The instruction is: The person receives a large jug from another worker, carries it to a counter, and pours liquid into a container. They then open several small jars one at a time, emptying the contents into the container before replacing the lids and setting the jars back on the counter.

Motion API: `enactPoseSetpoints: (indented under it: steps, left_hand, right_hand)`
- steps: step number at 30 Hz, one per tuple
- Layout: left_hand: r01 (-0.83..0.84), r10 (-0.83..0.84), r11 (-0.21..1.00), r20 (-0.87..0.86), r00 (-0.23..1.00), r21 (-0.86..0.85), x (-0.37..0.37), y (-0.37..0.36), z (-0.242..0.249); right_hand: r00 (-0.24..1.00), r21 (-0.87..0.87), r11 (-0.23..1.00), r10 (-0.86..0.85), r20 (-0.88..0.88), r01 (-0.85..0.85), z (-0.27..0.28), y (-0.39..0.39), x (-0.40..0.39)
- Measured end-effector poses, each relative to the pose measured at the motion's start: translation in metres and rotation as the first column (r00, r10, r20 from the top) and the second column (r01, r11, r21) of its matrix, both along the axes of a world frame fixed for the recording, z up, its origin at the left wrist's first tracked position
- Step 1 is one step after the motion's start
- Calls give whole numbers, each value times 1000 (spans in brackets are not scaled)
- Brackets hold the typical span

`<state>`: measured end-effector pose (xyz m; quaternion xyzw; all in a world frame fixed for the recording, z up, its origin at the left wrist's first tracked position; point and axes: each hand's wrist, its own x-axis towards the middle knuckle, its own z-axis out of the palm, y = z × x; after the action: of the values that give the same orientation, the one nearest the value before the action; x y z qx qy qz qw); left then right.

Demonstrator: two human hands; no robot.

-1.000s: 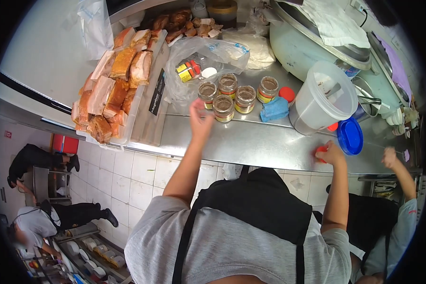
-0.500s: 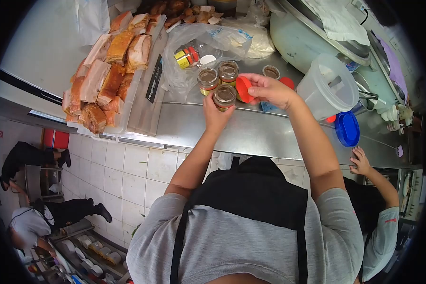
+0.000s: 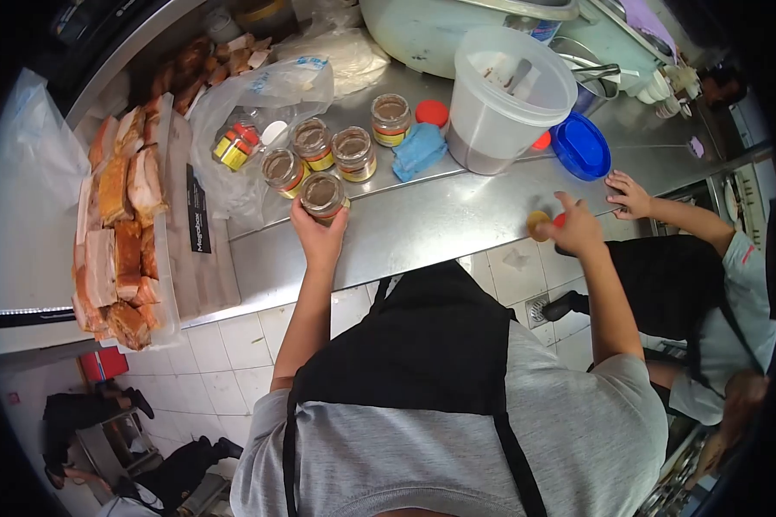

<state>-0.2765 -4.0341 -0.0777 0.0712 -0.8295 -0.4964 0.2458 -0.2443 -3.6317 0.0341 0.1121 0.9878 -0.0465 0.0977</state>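
Note:
My left hand (image 3: 320,237) is wrapped round an open glass jar (image 3: 324,195) of brown contents at the counter's front edge. Several similar lidless jars stand just behind it, among them a yellow-labelled jar (image 3: 353,155) and one farther back (image 3: 391,121). My right hand (image 3: 578,231), slightly blurred, is out to the right over the counter's front edge, its fingers closed on a red lid (image 3: 560,221). A yellowish round piece (image 3: 539,226) shows right at its fingertips. A crumpled blue cloth (image 3: 420,152) and another red lid (image 3: 432,113) lie near the jars.
A tall translucent tub (image 3: 504,112) stands behind, with a blue lid (image 3: 581,146) beside it. Pork pieces (image 3: 121,250) fill a plastic box at left. A clear bag (image 3: 224,185) holds a red-capped jar (image 3: 235,146). A co-worker's hand (image 3: 629,196) rests at the counter's right.
My right hand has moved from beside the jars to the right, along the counter's front edge, with the red lid. My left hand keeps its jar. The view has shifted right.

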Motion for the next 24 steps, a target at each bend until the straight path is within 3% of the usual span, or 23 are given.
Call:
enactPoseSetpoints:
  steps: [3, 6, 11, 13, 16, 19, 21, 23, 24]
  left_hand:
    - [15, -15, 1000, 1, 1000, -18, -1, 1, 2]
    - [43, -43, 999, -5, 999, -29, -2, 2, 2]
    - [23, -26, 994, -25, 999, -104, -2, 2, 0]
    - [59, -62, 997, -43, 997, -47, -9, -1, -15]
    - [17, -23, 996, -66, 998, -82, -5, -2, -8]
    - [-6, 4, 994, -17, 1000, -112, 1, 0, 10]
    - [-21, 17, 990, -30, 999, -139, 4, 0, 13]
    - [-14, 9, 989, -33, 999, -149, 4, -1, 14]
    - [-14, 10, 988, -30, 1000, -151, 4, -2, 15]
  right_hand:
    - [990, 88, 989, 115, 82, -122, -17, -13, 19]
    - [980, 167, 972, 180, -80, -165, -55, -3, 22]
    - [900, 21, 945, 319, -297, -328, -49, 7, 23]
    - [854, -52, 918, 345, -389, -394, -41, -9, 11]
    - [704, -161, 779, 430, -566, -606, 0, -80, -20]
    - [406, -65, 563, 506, -761, -824, 41, -174, -69]
    - [313, -41, 470, 517, -796, -882, 53, -237, -109]
    - [293, -48, 394, 591, -752, -918, 57, -299, -146]
    - [326, -43, 420, 631, -704, -907, 52, -329, -165]
